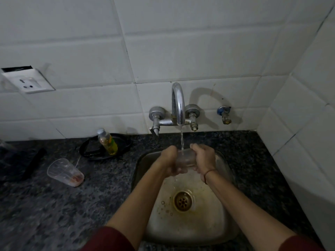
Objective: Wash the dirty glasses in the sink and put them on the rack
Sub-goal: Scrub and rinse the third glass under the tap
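Looks like a small home kitchen: steel sink (163,223) set into a speckled dark stone counter (54,205), tap (178,104) on the white tiled wall (181,51) right behind the sink, socket (29,83) up to its left.

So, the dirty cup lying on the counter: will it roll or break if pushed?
The cup lies on its side and is tapered, so it would probably roll in a curve. It looks like thin clear plastic: likely light, flexible, not fragile.
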